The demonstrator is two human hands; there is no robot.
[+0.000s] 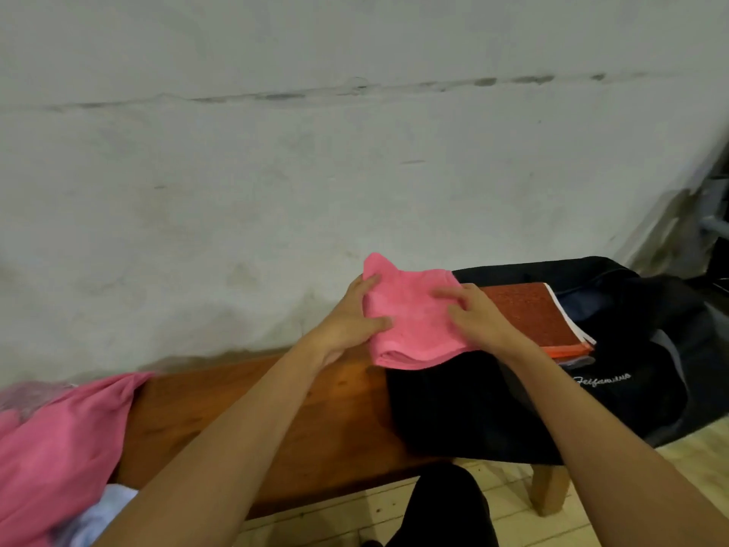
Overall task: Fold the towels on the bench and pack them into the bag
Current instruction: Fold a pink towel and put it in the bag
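A folded pink towel (414, 313) is held over the left edge of the open black bag (631, 388) at the right end of the wooden bench (244, 420). My left hand (351, 317) grips the towel's left side, thumb on top and fingers behind. My right hand (469, 309) grips its right side. Inside the bag lies a folded red-brown towel (528, 313) on top of orange and white layers. Unfolded pink cloth (59, 448) lies heaped on the bench's left end, with a white towel (106, 511) under it.
A stained white wall (355, 152) runs right behind the bench. Pale tiled floor (690, 467) shows at the lower right, with a bench leg (548, 491) under the bag. My dark-clothed knee (445, 503) is in front of the bench.
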